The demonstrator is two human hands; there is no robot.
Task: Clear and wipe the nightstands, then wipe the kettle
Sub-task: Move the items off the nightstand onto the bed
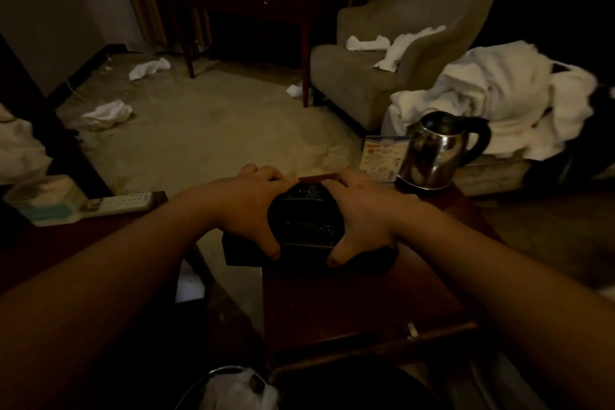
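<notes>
Dimly lit, both hands clasp a dark boxy object (306, 220), perhaps a telephone, at the near-left edge of the wooden nightstand (359, 303). The left hand (246, 206) grips its left end and the right hand (359, 213) its right end, fingers curled over the far side, so its long axis runs left to right between them. The steel kettle (436, 150) stands beyond, nearer the right hand.

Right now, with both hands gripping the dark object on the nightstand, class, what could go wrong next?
1. The dark object overhangs the nightstand edge; if the left hand or right hand loosens, it may drop.
2. Swinging it rightward could knock the kettle or the card beside it.
</notes>
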